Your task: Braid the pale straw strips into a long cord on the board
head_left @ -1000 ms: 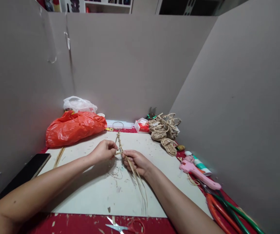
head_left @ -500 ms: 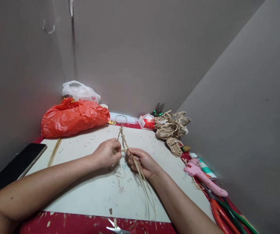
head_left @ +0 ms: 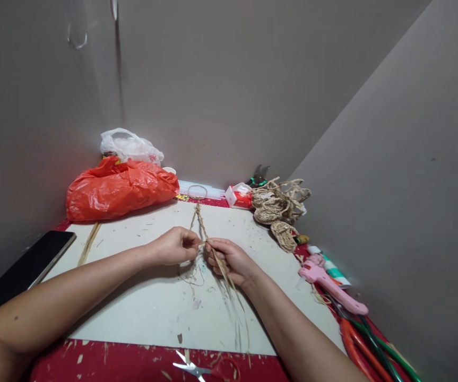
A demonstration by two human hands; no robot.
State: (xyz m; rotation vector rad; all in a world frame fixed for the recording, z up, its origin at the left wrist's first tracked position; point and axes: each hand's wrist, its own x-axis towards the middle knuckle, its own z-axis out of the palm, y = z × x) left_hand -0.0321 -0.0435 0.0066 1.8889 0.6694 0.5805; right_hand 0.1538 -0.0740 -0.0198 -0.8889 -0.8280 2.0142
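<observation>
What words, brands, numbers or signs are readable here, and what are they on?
Nothing can be read for certain.
White bag: red marks, too small and blurred to read.
Red-and-white box: any print is too small to read.
Tube: no lettering can be made out.
Phone: dark screen, no writing visible.

The white board (head_left: 133, 318) is brightly lit, while the grey partition walls (head_left: 213, 95) are left dim. Soft shadow is cast beneath the left forearm (head_left: 93, 281). Highlights are caught on the orange-red plastic bag (head_left: 121, 191). The fibre strands (head_left: 224, 269) are slightly blurred.
</observation>
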